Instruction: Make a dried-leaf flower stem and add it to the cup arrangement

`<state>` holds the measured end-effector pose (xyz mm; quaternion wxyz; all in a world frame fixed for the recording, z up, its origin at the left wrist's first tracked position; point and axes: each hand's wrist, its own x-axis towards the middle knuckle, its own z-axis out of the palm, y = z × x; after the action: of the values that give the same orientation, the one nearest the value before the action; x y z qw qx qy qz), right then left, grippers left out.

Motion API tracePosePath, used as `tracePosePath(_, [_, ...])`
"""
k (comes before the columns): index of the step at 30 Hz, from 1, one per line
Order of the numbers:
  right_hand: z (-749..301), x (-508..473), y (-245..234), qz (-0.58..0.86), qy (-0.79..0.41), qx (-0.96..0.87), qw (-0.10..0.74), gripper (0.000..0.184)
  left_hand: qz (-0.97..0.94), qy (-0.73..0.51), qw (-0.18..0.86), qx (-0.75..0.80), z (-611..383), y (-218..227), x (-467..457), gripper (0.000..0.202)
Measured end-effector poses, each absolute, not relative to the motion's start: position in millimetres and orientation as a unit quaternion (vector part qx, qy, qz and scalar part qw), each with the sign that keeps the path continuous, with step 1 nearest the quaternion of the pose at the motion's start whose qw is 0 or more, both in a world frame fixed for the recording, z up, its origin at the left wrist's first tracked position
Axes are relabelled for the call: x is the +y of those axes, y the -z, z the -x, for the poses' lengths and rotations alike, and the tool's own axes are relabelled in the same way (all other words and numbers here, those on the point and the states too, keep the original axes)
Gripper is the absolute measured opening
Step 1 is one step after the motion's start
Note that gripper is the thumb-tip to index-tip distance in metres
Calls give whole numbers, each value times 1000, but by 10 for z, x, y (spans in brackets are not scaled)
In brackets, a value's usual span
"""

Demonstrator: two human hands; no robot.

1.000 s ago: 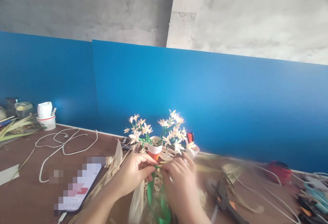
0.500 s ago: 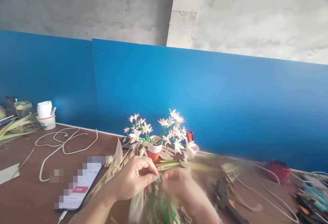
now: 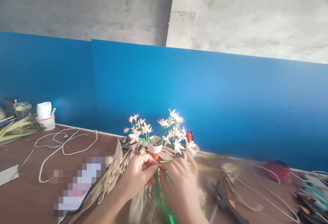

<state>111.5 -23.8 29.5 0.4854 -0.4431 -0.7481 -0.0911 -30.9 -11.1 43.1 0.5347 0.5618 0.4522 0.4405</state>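
Observation:
My left hand is closed, its thumb and forefinger pinching a thin green piece. My right hand is closed too, its fingertips meeting the left ones at the same spot. From there a green strip of tape hangs down between the hands, blurred towards its lower end. Just beyond my fingers, an orange and white paper cup holds green stems with pale star-shaped flowers. Dried husks lie under and beside my hands. The fingertips hide most of what they pinch.
A phone lies to the left, with a white cable behind it. On the right are a black glue gun, a red object and more cables. A white cup stands far left. A blue partition closes off the back.
My right hand has turned over and closed in against my left fingertips, its back now facing up. The green strip hangs straighter between the hands. My left hand has barely moved.

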Motion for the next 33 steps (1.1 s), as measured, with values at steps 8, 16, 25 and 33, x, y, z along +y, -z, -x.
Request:
tracePosePath(8, [-1100,-186,-220,445,98,-745,488,18,-563,-410,521,494,360,-474,-101,23])
tracePosePath(16, [-1205,-179,-254,459,-84,-762,450,17,-690,-372,450,428,520,-426,-43,17])
tracePosePath(25, [-1537,-172,-250,491,-431,-691,310,12,-714,-307,497,387,486,-437,-165,16])
tracePosePath(33, [-1561,-183,-347,532,-107,-760,358,19,-611,-382,506,474,270,-272,-49,15])
